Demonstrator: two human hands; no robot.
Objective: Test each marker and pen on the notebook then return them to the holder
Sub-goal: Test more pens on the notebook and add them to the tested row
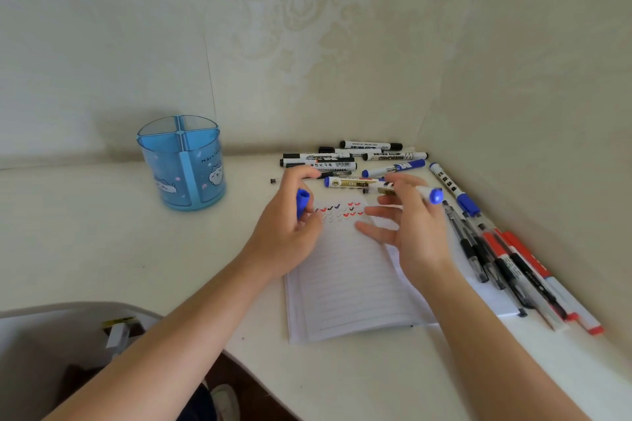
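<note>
Our left hand (290, 225) grips a blue cap (302, 199). Our right hand (410, 225) pinches the blue marker (431, 195), its other fingers spread. Both hands hover apart above the lined notebook (349, 284), and the blue holder (183, 164) stands well to their left.

There is one view, from a camera worn on the person's head, above the near edge of the cream-white tabletop (102, 232) and tipped forward and down. It faces the corner where the pale patterned wallpaper (307, 27) meets the table. It sits close. Both forearms run in from the bottom edge. The left hand (290, 222), pinching a small blue plastic cap (302, 198), and the right hand (417, 232), holding a white marker with a blue end (435, 195), fill mid-frame over the white lined notebook (349, 284). The wide lens bows the table's far edge. The translucent blue round plastic holder (181, 164) stands left of centre.
</note>
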